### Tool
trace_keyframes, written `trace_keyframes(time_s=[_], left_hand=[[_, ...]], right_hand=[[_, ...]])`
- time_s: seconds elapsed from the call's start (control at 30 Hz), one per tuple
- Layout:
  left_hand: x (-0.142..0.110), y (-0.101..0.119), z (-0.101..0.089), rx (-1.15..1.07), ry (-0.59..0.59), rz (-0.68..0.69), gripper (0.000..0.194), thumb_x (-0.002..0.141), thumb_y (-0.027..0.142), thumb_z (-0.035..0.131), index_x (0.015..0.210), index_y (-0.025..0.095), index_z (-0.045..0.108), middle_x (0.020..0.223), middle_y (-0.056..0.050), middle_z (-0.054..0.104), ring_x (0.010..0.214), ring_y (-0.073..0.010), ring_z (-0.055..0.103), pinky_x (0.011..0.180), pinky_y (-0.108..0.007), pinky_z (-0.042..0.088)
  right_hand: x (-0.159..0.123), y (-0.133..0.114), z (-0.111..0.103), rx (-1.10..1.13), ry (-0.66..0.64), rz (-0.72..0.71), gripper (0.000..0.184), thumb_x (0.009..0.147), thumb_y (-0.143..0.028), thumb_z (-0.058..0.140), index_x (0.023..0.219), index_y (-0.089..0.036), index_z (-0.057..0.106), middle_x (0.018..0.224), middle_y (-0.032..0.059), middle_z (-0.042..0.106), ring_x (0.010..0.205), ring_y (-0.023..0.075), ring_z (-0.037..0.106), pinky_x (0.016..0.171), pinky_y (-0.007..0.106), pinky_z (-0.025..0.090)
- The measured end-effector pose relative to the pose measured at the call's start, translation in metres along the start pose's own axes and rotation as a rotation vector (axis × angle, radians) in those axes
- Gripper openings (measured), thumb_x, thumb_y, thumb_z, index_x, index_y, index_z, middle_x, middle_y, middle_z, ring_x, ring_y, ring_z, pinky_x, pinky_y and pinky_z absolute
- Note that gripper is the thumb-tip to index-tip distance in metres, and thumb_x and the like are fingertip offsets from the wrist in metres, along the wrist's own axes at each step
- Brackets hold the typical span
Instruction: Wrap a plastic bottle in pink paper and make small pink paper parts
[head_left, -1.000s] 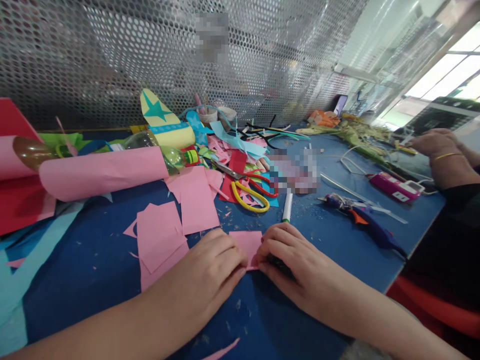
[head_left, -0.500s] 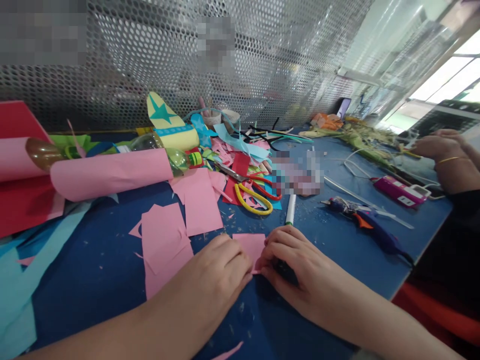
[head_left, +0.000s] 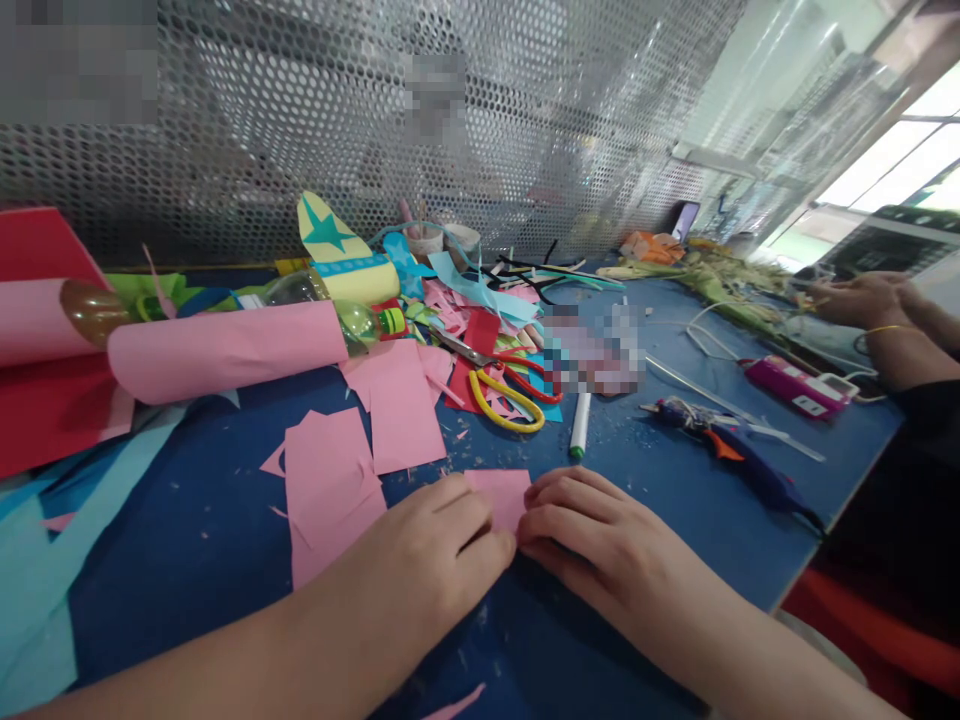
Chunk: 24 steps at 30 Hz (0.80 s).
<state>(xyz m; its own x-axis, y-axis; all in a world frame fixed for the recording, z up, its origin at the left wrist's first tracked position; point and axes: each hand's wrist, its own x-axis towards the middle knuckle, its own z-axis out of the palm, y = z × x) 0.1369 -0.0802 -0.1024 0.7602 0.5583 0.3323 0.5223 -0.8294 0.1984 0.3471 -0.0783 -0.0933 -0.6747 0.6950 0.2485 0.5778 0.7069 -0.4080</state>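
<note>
A small piece of pink paper (head_left: pixel 500 492) lies on the blue table between my hands. My left hand (head_left: pixel 450 540) has its fingers curled over the paper's left side, thumb at the near edge. Opposite it, my right hand (head_left: pixel 589 530) pinches the right side, fingers bent and pressed together. The paper's near edge is mostly hidden by my fingers. Just beyond my right hand lies a white marker with a green cap (head_left: pixel 580 425). Scissors with red and yellow handles (head_left: pixel 508 400) rest farther back. More pink paper sheets (head_left: pixel 330 480) lie beside my left hand.
A pink-wrapped bottle (head_left: pixel 232 350) lies at the left, near a yellow paper rocket shape with a star (head_left: pixel 337 245). Paper scraps heap behind the scissors. A glue gun (head_left: pixel 735 450) and a purple power strip (head_left: pixel 799 387) are at the right, near another person's hands (head_left: pixel 870 305).
My fingers have shifted slightly along the near edge of the pink paper, my left thumb now closer to my right hand. More of the marker's green cap shows. The view has tilted a little.
</note>
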Motion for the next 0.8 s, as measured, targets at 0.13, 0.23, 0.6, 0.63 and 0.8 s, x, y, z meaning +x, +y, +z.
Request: trace_keyframes(time_s=[0.13,0.23,0.6,0.63,0.8], left_hand=[[0.001,-0.003,0.003,-0.039,0.001,0.006,0.030,0.095,0.002,0.036,0.086,0.015,0.062,0.082,-0.004,0.061,0.078,-0.0181,0.055,0.072,-0.030,0.050],[0.001,-0.006,0.012,-0.063,0.008,-0.012,0.031,0.096,0.005,0.036,0.083,0.017,0.061,0.082,-0.002,0.061,0.080,-0.0170,0.055,0.074,-0.030,0.049],[0.001,-0.001,0.001,0.101,0.010,0.014,0.032,0.086,-0.007,0.038,0.081,0.014,0.063,0.078,-0.003,0.064,0.074,-0.0181,0.058,0.075,-0.031,0.051],[0.002,0.000,-0.001,0.125,0.017,0.017,0.034,0.085,-0.008,0.037,0.081,0.014,0.063,0.078,-0.003,0.064,0.073,-0.0179,0.058,0.075,-0.030,0.051],[0.005,0.002,0.002,0.199,0.038,0.047,0.041,0.083,-0.010,0.031,0.080,0.014,0.064,0.075,-0.002,0.065,0.070,-0.0171,0.059,0.069,-0.028,0.053]], right_hand=[[0.000,0.002,0.000,-0.046,0.025,-0.020,0.019,0.097,-0.023,0.049,0.092,-0.019,0.066,0.090,0.0055,0.068,0.087,0.0201,0.062,0.078,0.036,0.054],[0.001,-0.001,0.000,-0.090,0.076,-0.060,0.027,0.100,-0.026,0.042,0.091,-0.019,0.067,0.088,0.0042,0.071,0.088,0.0193,0.064,0.079,0.035,0.055],[0.000,-0.001,0.002,-0.182,0.075,-0.051,0.035,0.102,-0.026,0.034,0.089,-0.016,0.065,0.088,0.0069,0.070,0.084,0.0194,0.064,0.081,0.036,0.055],[0.000,-0.001,0.002,-0.180,0.074,-0.049,0.034,0.102,-0.025,0.035,0.089,-0.016,0.065,0.088,0.0069,0.070,0.084,0.0194,0.064,0.080,0.036,0.055],[0.000,-0.002,0.002,-0.205,0.073,-0.044,0.031,0.101,-0.027,0.037,0.090,-0.017,0.064,0.090,0.0070,0.070,0.085,0.0211,0.064,0.078,0.037,0.054]])
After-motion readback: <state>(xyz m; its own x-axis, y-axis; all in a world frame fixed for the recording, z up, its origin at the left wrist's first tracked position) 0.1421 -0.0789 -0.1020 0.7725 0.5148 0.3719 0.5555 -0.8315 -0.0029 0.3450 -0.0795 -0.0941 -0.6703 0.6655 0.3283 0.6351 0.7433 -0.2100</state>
